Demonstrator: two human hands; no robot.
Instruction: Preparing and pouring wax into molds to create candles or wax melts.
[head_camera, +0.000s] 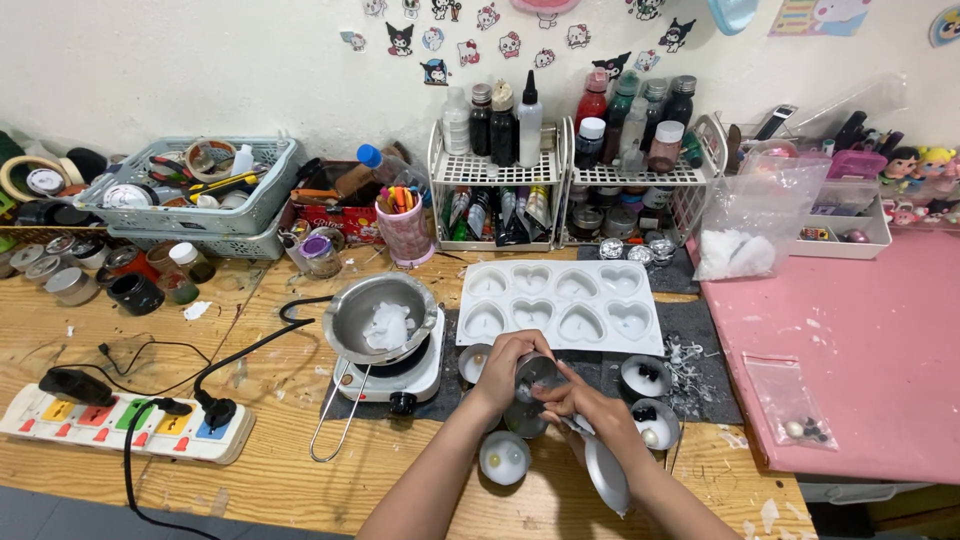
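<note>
Left hand (505, 362) grips small metal tin (537, 372); right hand (580, 402) closed on silver lid (606, 472) — heart mould's (560, 305) edge just beyond.

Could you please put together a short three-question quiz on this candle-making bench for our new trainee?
1. True or false: the left hand grips a small round tin.
2. What lies in the metal pot on the small hot plate? A) white lumps B) blue liquid C) nothing
3. What shape are the cavities of the white mould?

Key: 1 true; 2 A; 3 hearts. The right hand meets the tin from the other side.
</note>
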